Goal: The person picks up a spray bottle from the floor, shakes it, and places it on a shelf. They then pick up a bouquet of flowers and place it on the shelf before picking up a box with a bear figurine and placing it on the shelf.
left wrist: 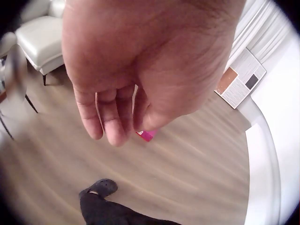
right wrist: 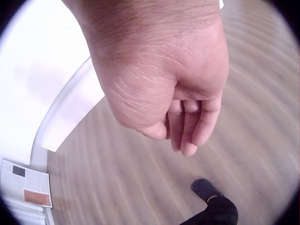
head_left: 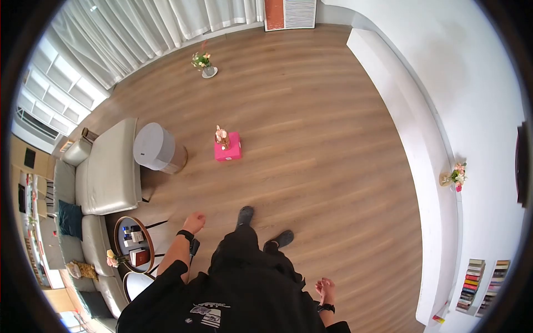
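My left hand (head_left: 194, 223) hangs in the air ahead of the body with loosely curled fingers and holds nothing. In the left wrist view its fingers (left wrist: 112, 124) point down over the floor, and a bit of pink box (left wrist: 148, 136) shows past the thumb. Lower on the other side hangs my right hand (head_left: 326, 289), holding nothing; its fingers (right wrist: 189, 133) droop in a relaxed curl. On the floor ahead stands the bright pink box (head_left: 230, 155), with a shiny rose-gold ornament (head_left: 222, 136) on top.
Left of the body stands a round side table (head_left: 151, 251) bearing bottles and a dark red book (head_left: 140, 256). Beyond it are a grey sofa (head_left: 111, 166) and a grey cylindrical stool (head_left: 155, 147). A flower vase (head_left: 208, 71) stands further ahead. A white ledge (head_left: 397, 133) runs along the right.
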`<state>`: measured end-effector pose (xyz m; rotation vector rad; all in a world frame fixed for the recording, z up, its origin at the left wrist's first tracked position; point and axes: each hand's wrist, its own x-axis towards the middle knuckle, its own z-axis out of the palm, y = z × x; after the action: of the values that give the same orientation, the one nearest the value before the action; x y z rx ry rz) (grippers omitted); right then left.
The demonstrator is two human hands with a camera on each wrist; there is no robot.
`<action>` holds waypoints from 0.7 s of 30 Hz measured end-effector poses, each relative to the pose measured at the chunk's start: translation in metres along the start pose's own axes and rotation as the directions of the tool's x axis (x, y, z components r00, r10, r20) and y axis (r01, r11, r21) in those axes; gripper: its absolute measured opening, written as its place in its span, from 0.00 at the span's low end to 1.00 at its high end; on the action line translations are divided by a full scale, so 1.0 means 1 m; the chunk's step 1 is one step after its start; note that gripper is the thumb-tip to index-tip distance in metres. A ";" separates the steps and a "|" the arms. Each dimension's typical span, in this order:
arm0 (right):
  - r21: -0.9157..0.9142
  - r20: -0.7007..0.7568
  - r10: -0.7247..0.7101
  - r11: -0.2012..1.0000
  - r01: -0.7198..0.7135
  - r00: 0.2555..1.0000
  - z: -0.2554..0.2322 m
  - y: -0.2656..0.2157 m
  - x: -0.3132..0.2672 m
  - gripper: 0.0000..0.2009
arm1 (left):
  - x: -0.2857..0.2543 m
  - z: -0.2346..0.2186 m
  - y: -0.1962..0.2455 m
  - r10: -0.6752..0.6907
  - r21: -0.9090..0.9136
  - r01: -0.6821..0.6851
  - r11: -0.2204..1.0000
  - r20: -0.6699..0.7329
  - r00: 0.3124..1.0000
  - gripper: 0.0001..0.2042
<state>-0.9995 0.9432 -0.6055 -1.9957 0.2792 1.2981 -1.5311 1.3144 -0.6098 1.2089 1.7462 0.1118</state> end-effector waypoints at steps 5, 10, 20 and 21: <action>-0.060 -0.059 -0.023 0.998 0.019 0.998 0.037 -0.019 -0.015 0.12 | 0.034 -0.021 -0.043 -0.034 0.027 0.033 0.999 0.034 0.999 0.12; -0.009 -0.087 -0.030 1.000 0.029 0.996 0.087 -0.027 -0.035 0.13 | 0.064 -0.055 -0.064 -0.092 -0.105 0.094 0.990 0.025 0.995 0.11; -0.147 -0.116 -0.076 0.987 0.059 0.990 0.190 -0.052 -0.085 0.11 | 0.115 -0.127 -0.090 -0.162 -0.212 0.175 0.962 0.075 0.984 0.10; -0.157 -0.105 -0.084 0.985 0.067 0.991 0.198 -0.055 -0.089 0.11 | 0.119 -0.131 -0.092 -0.163 -0.224 0.177 0.958 0.077 0.984 0.09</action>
<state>-1.1505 1.0980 -0.5483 -2.1912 0.1581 1.1936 -1.6938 1.4127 -0.6690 0.8823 1.7258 0.1704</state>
